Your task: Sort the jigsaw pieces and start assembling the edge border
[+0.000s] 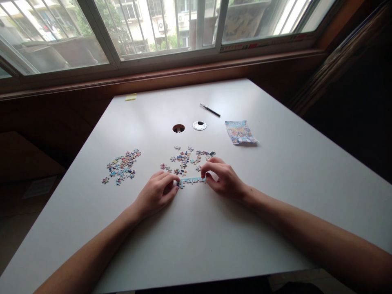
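Note:
A short row of joined light-blue puzzle pieces (192, 180) lies flat on the white table (196, 232). My left hand (156, 192) pinches the row's left end with curled fingers. At the row's right end, my right hand (223, 177) presses down with bent fingers. Just behind the row, a loose scatter of puzzle pieces (187, 158) is spread out. A second pile of pieces (121, 166) sits farther left.
A printed picture card (241, 132) lies at the right, a black pen (210, 110) behind it. A round cable hole (178, 128) and its metal cap (199, 125) sit mid-table. A yellow note (130, 97) is at the far edge under the window.

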The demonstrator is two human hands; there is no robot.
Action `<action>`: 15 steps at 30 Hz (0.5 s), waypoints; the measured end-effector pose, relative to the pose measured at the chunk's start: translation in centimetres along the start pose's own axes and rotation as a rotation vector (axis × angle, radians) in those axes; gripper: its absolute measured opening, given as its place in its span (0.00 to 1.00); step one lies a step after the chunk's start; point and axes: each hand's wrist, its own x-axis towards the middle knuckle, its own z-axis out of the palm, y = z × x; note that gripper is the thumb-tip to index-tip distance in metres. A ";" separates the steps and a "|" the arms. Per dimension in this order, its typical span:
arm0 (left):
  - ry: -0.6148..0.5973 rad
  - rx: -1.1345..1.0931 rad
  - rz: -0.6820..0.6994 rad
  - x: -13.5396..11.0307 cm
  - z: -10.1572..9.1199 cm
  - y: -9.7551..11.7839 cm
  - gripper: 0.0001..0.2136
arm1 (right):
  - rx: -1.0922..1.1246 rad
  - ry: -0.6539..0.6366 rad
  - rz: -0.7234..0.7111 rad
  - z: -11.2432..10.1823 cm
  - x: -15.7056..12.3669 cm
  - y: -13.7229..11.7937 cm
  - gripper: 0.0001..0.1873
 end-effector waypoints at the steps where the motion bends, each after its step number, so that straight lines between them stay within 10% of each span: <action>1: -0.001 -0.002 0.001 0.0 0.0 0.0 0.07 | -0.011 0.018 0.024 0.0 0.0 0.0 0.11; 15: 0.003 0.001 0.009 0.0 -0.1 0.1 0.07 | -0.038 -0.027 0.159 0.0 -0.1 0.1 0.12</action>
